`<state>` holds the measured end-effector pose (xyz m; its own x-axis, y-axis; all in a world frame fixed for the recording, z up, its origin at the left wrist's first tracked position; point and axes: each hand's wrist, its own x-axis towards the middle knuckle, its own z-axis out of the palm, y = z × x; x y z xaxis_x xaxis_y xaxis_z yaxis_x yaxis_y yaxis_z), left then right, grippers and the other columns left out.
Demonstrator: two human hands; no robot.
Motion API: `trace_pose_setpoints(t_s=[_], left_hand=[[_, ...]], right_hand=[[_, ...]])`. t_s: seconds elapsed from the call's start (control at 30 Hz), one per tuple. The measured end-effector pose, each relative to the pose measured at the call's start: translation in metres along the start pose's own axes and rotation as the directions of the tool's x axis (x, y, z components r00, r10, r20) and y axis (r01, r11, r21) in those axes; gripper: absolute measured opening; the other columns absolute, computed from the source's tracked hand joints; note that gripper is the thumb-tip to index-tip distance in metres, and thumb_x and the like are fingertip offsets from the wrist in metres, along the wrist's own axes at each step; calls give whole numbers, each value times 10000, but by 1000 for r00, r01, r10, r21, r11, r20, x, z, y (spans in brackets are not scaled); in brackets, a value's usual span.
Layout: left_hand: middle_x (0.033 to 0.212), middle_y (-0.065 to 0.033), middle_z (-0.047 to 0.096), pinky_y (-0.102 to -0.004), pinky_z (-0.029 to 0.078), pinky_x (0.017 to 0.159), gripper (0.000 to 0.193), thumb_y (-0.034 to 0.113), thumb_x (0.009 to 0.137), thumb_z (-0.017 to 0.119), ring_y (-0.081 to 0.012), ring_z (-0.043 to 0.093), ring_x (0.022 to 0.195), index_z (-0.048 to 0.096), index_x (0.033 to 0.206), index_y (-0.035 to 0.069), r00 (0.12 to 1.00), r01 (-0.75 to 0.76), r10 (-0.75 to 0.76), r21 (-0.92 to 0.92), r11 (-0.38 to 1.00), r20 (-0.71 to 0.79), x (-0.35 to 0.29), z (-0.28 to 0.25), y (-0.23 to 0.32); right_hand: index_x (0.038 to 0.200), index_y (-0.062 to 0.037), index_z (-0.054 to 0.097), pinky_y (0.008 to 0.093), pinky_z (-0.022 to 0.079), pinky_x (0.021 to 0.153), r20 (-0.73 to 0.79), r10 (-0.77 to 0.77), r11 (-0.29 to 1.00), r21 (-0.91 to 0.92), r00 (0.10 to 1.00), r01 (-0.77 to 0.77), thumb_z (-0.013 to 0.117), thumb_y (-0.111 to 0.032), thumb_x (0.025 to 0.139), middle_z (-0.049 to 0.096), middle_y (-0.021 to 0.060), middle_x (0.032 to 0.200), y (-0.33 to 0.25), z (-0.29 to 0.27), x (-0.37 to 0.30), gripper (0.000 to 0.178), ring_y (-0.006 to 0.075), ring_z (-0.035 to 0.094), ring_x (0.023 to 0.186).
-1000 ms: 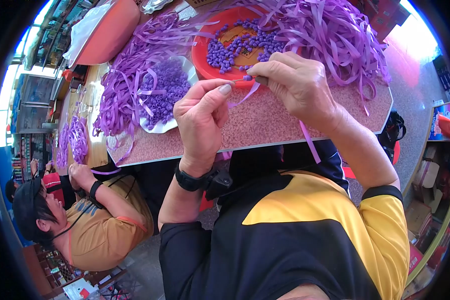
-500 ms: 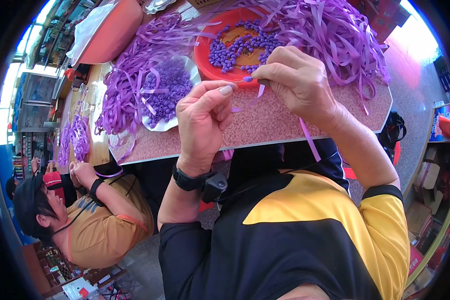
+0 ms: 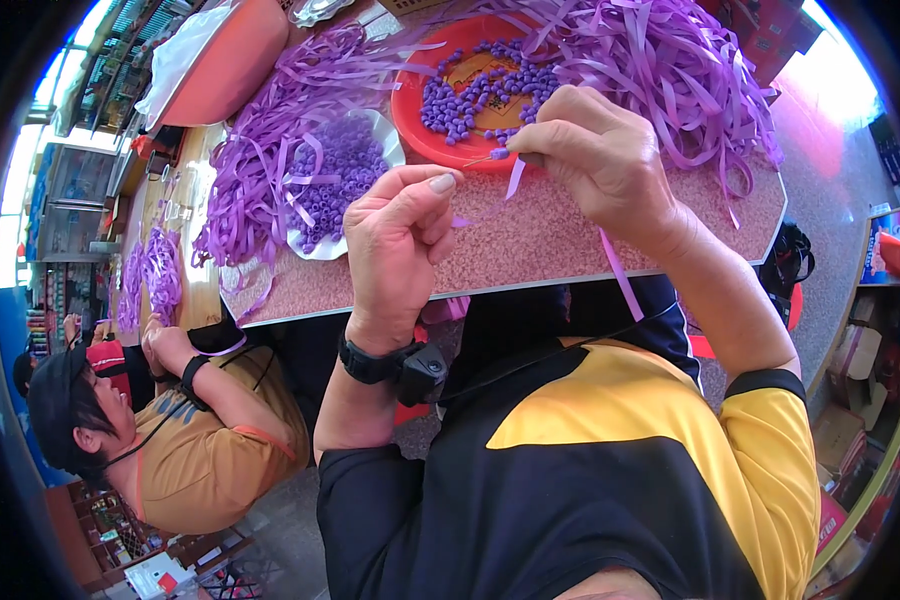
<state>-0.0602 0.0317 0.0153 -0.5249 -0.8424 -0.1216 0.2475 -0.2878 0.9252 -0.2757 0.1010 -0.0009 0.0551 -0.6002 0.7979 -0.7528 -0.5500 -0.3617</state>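
Note:
Over the near table edge, my right hand [image 3: 602, 165] pinches a small dark piece at its fingertips. From there a thin needle-like wire points left, with a purple bead [image 3: 499, 153] on it. A purple ribbon [image 3: 515, 180] hangs beside the bead and trails toward my left hand [image 3: 402, 235]. That hand has thumb and forefinger pressed together and the other fingers curled, where the ribbon seems to end; the wire's tip lies just off its fingertips. Another ribbon length [image 3: 622, 275] hangs below my right hand. Beyond the hands, a red-orange plate [image 3: 406, 110] carries many purple beads.
A white scalloped dish [image 3: 330, 248] of purple beads stands at left beside a heap of ribbons [image 3: 245, 190]. A larger ribbon heap [image 3: 660, 80] lies at the far right. A pink basin [image 3: 235, 65] stands far left. Another person [image 3: 215, 450] sits at my left.
My left hand has drawn slightly left, away from the wire's tip, which now shows free. My right hand has barely moved, with the bead still at its fingertips.

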Motion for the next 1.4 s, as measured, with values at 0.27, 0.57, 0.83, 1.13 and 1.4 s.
trace_pose_setpoints(t_s=[0.27,0.57,0.83,1.13,1.4], left_hand=[[651,33,453,-221,284,446,142,103,928,622,-58,370,533,666,984,-20,999,2,-3,24,1000,44,0,6,-4],[668,24,439,-227,292,463,154,99,937,608,-66,362,559,661,989,-36,999,-15,14,14,1000,50,-2,0,-3],[665,31,426,-226,294,461,155,96,937,609,-66,365,549,658,990,-41,999,14,-15,28,1000,39,-3,5,-4],[669,31,430,-224,302,460,156,89,942,602,-65,368,554,657,1002,-44,999,6,-7,14,1000,50,-3,7,-4],[654,29,469,-219,301,457,123,73,910,655,-56,380,541,681,969,-32,999,14,-12,-43,999,39,-2,7,-5]], right_hand=[[957,-47,698,346,487,628,6,-22,1000,20,1000,22,695,97,689,561,92,821,1,4,-2,305,266,596,754],[950,-44,701,340,492,619,-5,-53,996,-71,999,53,697,95,691,555,87,823,2,2,-1,293,258,595,741],[944,-50,699,337,490,609,-14,-53,998,-25,998,53,706,85,697,551,84,821,1,5,-2,281,254,594,734],[952,-55,698,343,486,611,11,-56,997,-44,998,57,703,76,707,556,78,830,1,3,-1,278,261,593,739],[961,-50,698,338,494,616,-18,-38,999,-4,999,38,699,98,690,557,88,832,1,3,-2,309,257,600,739]])
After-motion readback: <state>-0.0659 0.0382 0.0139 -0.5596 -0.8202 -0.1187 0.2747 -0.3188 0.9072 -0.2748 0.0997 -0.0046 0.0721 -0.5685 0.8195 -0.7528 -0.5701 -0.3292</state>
